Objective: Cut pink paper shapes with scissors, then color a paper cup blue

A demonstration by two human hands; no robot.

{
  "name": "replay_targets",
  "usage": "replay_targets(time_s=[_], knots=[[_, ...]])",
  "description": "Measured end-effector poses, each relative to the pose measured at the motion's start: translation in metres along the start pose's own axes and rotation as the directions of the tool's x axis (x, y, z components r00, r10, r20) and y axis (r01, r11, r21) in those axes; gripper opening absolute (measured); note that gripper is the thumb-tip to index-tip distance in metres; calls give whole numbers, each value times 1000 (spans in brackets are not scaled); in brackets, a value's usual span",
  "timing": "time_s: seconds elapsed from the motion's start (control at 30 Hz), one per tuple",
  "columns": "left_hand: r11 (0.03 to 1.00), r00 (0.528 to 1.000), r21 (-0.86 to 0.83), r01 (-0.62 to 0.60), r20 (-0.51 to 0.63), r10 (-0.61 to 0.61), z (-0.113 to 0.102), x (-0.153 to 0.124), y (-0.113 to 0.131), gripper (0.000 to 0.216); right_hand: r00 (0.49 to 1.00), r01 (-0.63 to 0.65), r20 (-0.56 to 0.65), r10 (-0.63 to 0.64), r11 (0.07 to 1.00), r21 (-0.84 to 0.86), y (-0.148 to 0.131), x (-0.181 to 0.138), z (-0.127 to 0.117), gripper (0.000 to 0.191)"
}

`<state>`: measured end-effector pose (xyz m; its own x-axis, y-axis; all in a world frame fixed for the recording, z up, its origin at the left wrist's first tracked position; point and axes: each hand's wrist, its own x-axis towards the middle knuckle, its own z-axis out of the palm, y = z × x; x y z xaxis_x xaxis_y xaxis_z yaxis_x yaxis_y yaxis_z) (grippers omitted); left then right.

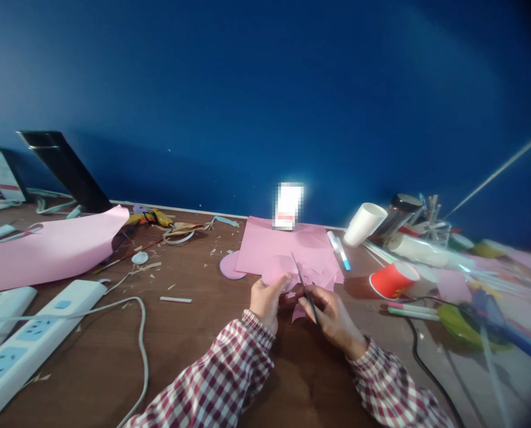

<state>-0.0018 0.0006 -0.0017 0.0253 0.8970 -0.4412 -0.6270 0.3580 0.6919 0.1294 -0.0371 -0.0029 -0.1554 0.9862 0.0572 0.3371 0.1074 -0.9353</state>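
Note:
My left hand [265, 300] pinches a rounded piece of pink paper [278, 270] between thumb and fingers. Closed around a pair of dark scissors [309, 297], my right hand [332, 315] is just to the right of it. The scissor blades point up and away, along the right edge of the paper. A small pink scrap [298, 312] hangs below the blades. Behind both hands lie pink paper sheets [256, 246], with a pink paper disc [232, 265] at their left edge and cut scraps [325, 270] at their right.
A white power strip [47, 327] and its cable lie on the left, below a curled pink sheet [60, 244]. A marker [339, 249], a white paper cup [364, 224] and a red cup [392, 280] stand or lie right. A blurred screen [288, 206] leans by the blue wall.

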Motion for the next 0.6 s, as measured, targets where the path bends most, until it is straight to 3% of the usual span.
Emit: replay_targets(time_s=[0.3, 0.6], knots=[[998, 999, 61, -12, -34, 14, -4, 6, -3, 36, 1000, 5, -2, -5, 1000, -2, 2, -1, 0, 25], [1000, 999, -10, 17, -38, -17, 2, -1, 3, 29, 1000, 9, 5, -9, 1000, 17, 3, -1, 0, 23]])
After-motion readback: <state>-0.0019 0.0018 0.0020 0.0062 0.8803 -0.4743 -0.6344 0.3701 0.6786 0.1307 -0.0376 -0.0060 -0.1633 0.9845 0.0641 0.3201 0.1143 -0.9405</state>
